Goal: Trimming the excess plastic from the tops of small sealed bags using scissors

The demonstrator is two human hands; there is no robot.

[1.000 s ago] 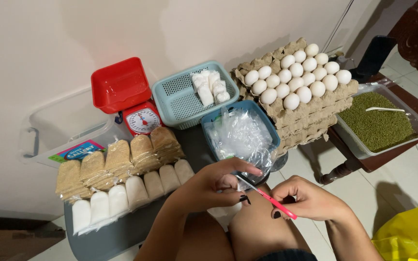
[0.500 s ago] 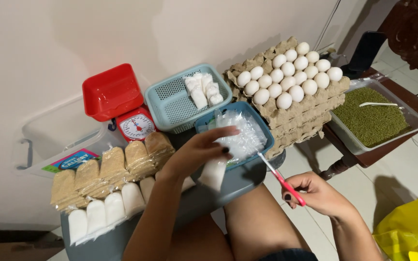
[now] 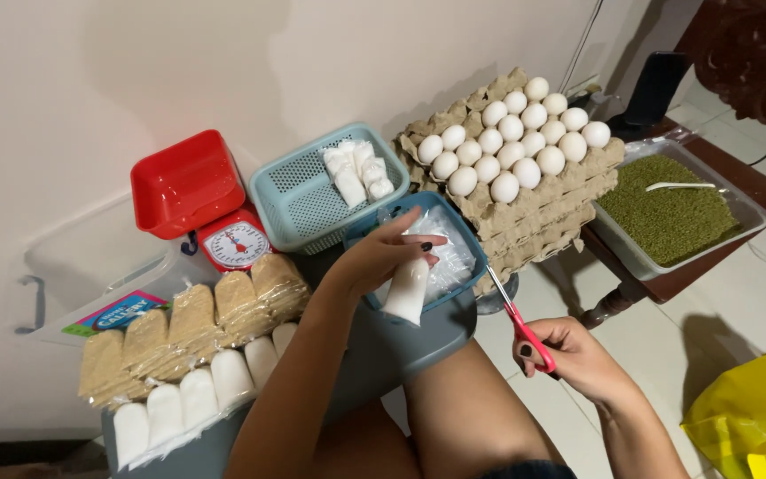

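1. Left hand (image 3: 387, 253): pinching the top of a small white filled bag (image 3: 406, 291), held hanging over the near rim of a dark blue basket (image 3: 465, 232).
2. Right hand (image 3: 569, 355): closed around the red handles of a pair of scissors (image 3: 518, 319), blades pointing far-left toward the dark blue basket, apart from the white filled bag.
3. Dark blue basket: centre of scene, holding clear plastic bags (image 3: 443, 248), partly hidden behind the left hand.
4. Light blue basket (image 3: 303, 200): just far-left of the dark blue one, with a few small white packets (image 3: 356, 173) in its far corner.
5. Red kitchen scale (image 3: 228, 238): left of the light blue basket, red pan on top, round dial facing near.
6. Egg trays (image 3: 538, 200): stacked cardboard, right of the baskets, top tray filled with white eggs (image 3: 511, 142).
7. Grey tray of green grains (image 3: 671, 213): far right, on a low dark table, white scoop lying on top.
8. Brown packets (image 3: 197, 319): row at near left; white packets (image 3: 192, 395) in a second row just nearer.
9. Clear plastic container (image 3: 90, 266): far left, against the wall.
10. Yellow bag (image 3: 751, 417): near right corner, on the tiled floor.
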